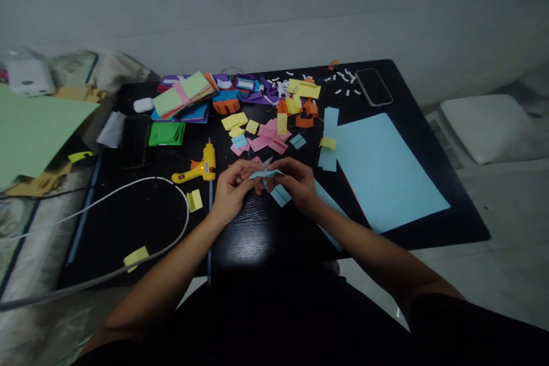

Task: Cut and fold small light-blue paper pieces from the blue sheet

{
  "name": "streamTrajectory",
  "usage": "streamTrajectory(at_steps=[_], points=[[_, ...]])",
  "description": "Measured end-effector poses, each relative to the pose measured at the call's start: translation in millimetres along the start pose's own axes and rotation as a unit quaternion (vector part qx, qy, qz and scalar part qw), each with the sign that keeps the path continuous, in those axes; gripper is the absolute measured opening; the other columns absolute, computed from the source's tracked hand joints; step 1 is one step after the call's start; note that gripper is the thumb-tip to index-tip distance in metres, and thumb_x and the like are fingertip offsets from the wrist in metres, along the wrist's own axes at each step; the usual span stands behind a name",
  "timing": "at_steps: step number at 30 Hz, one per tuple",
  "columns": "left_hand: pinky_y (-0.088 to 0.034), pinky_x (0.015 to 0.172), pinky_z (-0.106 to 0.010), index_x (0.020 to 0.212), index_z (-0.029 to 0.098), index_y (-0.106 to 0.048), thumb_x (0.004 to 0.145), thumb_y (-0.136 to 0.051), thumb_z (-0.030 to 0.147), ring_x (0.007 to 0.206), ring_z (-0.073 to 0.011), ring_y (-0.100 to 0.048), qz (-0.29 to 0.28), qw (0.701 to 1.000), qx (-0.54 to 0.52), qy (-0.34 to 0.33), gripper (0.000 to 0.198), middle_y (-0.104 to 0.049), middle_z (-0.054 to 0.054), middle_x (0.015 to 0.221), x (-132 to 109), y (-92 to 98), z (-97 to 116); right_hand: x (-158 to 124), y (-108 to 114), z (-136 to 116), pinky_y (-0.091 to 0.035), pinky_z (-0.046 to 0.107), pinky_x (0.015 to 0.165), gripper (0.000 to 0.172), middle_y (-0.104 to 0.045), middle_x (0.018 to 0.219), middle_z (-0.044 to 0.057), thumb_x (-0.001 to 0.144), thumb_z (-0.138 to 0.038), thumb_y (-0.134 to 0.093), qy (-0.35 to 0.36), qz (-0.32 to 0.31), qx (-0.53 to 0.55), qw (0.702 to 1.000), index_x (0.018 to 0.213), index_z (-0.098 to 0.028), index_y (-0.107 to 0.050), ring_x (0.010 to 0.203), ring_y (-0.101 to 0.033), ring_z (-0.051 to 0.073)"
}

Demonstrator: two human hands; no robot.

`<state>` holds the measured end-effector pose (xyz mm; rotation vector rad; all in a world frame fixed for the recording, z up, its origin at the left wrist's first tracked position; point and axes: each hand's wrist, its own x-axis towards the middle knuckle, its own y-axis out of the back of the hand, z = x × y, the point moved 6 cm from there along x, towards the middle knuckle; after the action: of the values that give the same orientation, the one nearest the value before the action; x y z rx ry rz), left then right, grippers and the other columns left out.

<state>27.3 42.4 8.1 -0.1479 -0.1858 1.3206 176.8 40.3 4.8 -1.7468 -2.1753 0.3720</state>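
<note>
Above the near middle of the black table, a small folded piece of light blue paper (266, 173) is pinched between my two hands. My left hand (234, 186) closes on its left end, thumb on top. My right hand (300, 183) has bent fingers closed at its right end. A pointed grey tip (267, 162), like a scissor blade, shows just behind the paper; which hand holds it, I cannot tell. Just below the hands lies a creased blue paper piece (281, 195). Pink folded papers (271, 136) lie beyond my fingers.
A yellow glue gun (205, 164) lies left of my hands, near a looping white cable (186, 211). Large blue sheets (386, 171) and a phone (374, 87) are at right. Stacked coloured papers (184, 94), white scraps (283, 88) and orange pieces (304, 121) fill the back.
</note>
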Motion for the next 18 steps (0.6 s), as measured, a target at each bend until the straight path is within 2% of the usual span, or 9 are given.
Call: streamTrajectory(at_steps=[4,7,11,13,16,18], points=[[-0.054,0.060,-0.027,0.099,0.019,-0.071,0.087,-0.073,0.025,0.067,-0.0162,-0.066,-0.024,0.998,-0.048,0.011,0.014,-0.070,-0.002,0.077,0.3,2.9,-6.5,0.2,1.2,1.4,-0.062,0.036,0.066,0.033,-0.073,0.079,0.004,0.083,-0.048,-0.074,-0.011,-0.018,0.043,0.999,0.097,-0.019,-0.074,0.069,-0.070,0.020],[-0.054,0.062,-0.028,0.099,0.020,-0.071,0.088,-0.071,0.024,0.068,-0.0159,-0.065,-0.040,0.999,-0.030,0.000,0.011,-0.069,-0.002,0.079,0.5,4.4,-4.6,0.8,3.1,0.8,-0.063,0.036,0.066,0.039,-0.071,0.082,0.005,0.090,-0.055,-0.066,-0.012,-0.006,0.037,0.999,0.093,-0.018,-0.074,0.072,-0.072,0.020],[-0.054,0.069,-0.032,0.105,0.020,-0.069,0.089,-0.067,0.026,0.077,-0.0179,-0.066,-0.083,0.992,0.087,-0.041,0.017,-0.067,-0.005,0.094,0.0,3.8,9.1,1.6,5.4,-0.3,-0.064,0.033,0.067,0.030,-0.071,0.084,0.003,0.088,-0.049,-0.072,-0.013,0.033,-0.053,0.998,0.090,-0.020,-0.072,0.069,-0.070,0.016],[-0.053,0.073,-0.033,0.103,0.020,-0.069,0.089,-0.067,0.029,0.086,-0.0204,-0.065,-0.091,0.969,0.205,-0.100,0.017,-0.067,-0.008,0.101,-1.1,2.9,18.5,1.5,6.0,0.6,-0.065,0.032,0.070,0.029,-0.072,0.087,0.001,0.083,-0.045,-0.080,-0.006,0.048,-0.085,0.995,0.098,-0.021,-0.071,0.072,-0.071,0.016],[-0.051,0.077,-0.032,0.089,0.019,-0.065,0.091,-0.067,0.029,0.087,-0.0193,-0.063,-0.044,0.932,0.320,-0.163,0.011,-0.067,-0.006,0.094,-2.3,4.6,23.8,0.6,7.0,5.3,-0.066,0.033,0.077,0.037,-0.075,0.094,0.002,0.080,-0.043,-0.083,0.004,0.059,-0.109,0.992,0.109,-0.023,-0.068,0.083,-0.074,0.018],[-0.051,0.072,-0.029,0.084,0.019,-0.059,0.092,-0.068,0.030,0.079,-0.0158,-0.062,0.011,0.936,0.317,-0.153,0.016,-0.066,-0.003,0.088,-1.7,9.4,19.5,-0.1,7.9,8.7,-0.066,0.036,0.085,0.036,-0.076,0.100,0.004,0.081,-0.043,-0.082,0.012,0.062,-0.130,0.989,0.108,-0.023,-0.069,0.092,-0.075,0.020]])
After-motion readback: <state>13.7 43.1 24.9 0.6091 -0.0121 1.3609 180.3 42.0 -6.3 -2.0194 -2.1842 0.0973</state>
